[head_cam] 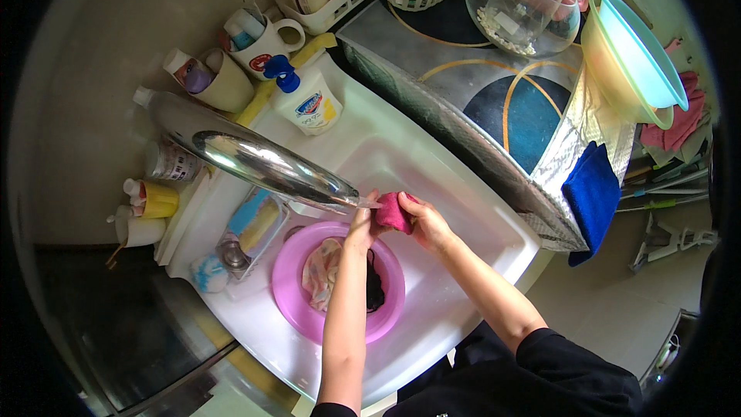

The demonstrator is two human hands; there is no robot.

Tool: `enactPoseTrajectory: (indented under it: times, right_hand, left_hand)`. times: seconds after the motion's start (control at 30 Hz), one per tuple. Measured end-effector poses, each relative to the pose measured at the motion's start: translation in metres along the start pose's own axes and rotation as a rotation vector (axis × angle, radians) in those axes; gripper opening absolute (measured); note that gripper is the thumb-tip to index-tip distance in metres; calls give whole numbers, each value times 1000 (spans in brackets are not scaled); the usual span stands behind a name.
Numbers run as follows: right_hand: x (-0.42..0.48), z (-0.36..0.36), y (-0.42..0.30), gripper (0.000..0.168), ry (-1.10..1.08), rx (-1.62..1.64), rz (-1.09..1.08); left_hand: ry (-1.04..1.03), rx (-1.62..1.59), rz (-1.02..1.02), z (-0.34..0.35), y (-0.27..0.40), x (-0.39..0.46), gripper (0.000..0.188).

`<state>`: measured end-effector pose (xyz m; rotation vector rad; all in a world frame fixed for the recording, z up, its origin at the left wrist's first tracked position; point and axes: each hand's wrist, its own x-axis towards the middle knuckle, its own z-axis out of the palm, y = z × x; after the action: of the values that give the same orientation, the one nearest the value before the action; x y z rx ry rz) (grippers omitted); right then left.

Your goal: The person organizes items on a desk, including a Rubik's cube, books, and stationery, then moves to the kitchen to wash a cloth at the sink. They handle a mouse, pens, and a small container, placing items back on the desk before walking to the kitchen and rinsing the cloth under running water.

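Both my hands hold a bunched dark pink cloth (394,214) just past the spout of the chrome faucet (278,165). My left hand (363,226) grips its left side, and a short stream of water runs from the spout beside those fingers. My right hand (427,221) has the other side, thumb on top. Below and to the left, a pink plastic basin (288,301) stands in the white sink (446,197). A pale patterned cloth (318,278) and a black cloth (375,286) lie inside it, partly hidden by my left forearm.
A pump soap bottle (310,101), a mug (263,49) and several cups line the sink's back ledge. A clear tray (269,249) with brushes sits at left. On the right, a covered cabinet (446,75) carries bowls, a basket and a blue cloth (591,200).
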<state>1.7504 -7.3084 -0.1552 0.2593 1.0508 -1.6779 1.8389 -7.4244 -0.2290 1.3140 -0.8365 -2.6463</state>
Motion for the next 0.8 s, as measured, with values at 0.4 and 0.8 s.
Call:
enactPoseTrajectory:
  times: [0.4, 0.8]
  right_hand:
    - [61, -19, 35, 34, 220, -32, 91]
    - [39, 6, 44, 28, 32, 26, 158]
  left_hand:
    - [206, 612, 776, 35, -14, -37, 9]
    - [587, 1110, 754, 9, 6, 12, 26]
